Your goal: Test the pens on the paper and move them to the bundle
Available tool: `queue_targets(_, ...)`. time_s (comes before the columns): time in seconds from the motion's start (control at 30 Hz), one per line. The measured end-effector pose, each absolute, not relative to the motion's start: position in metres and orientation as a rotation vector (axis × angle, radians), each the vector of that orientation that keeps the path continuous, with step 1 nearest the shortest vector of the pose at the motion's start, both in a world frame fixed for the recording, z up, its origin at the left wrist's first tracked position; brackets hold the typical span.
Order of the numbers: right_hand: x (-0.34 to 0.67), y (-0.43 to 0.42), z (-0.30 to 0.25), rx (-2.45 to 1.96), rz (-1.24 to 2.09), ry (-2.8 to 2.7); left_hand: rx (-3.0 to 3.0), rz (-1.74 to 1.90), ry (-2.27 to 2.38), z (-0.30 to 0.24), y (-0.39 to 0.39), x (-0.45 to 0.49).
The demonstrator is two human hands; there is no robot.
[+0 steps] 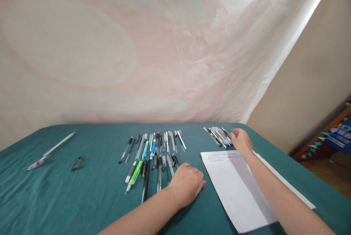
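My right hand (241, 140) is at the right end of a row of pens (218, 136) lying side by side. Its fingers are pinched at the outermost pen; the hand partly hides them. My left hand (188, 184) rests on the table with its fingers curled in, and no object shows in it. Just left of it lie loose pens in two rough rows. Among them are a green highlighter (135, 175), a blue and white pen (153, 146) and a long black pen (146, 181). My left hand covers part of the nearer row.
A white sheet with writing along its top (236, 187) lies under my right forearm, with more paper (287, 183) beside it. On the left of the green tablecloth (95, 191) are a long white stick-like item (59, 143) and a short dark pen piece (77, 163). A pale curtain (164, 45) hangs behind.
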State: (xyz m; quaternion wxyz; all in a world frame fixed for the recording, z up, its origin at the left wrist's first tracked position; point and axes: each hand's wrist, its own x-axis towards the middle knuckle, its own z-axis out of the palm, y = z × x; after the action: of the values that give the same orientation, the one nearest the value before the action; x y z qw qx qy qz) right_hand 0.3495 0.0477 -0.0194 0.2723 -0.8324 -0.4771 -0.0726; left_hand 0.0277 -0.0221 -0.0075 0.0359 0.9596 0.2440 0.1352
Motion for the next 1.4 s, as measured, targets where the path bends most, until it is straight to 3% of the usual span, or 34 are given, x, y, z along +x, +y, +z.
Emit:
queue_targets(0.43, 0.173, 0.084, -0.026, -1.805, 0.35, -1.882, 2.661, 0.387, 0.788, 0.012, -0.012, 0.018)
queue_targets(0.9, 0.147, 0.103, -0.033, -2.041, 0.345, -1.852, 2.462, 0.641, 0.833, 0.015, 0.022, -0.004)
queue_targets(1.4, 0.137, 0.079, -0.012, -2.258, 0.31, -1.954, 2.396, 0.662, 0.858, 0.008, 0.018, -0.009)
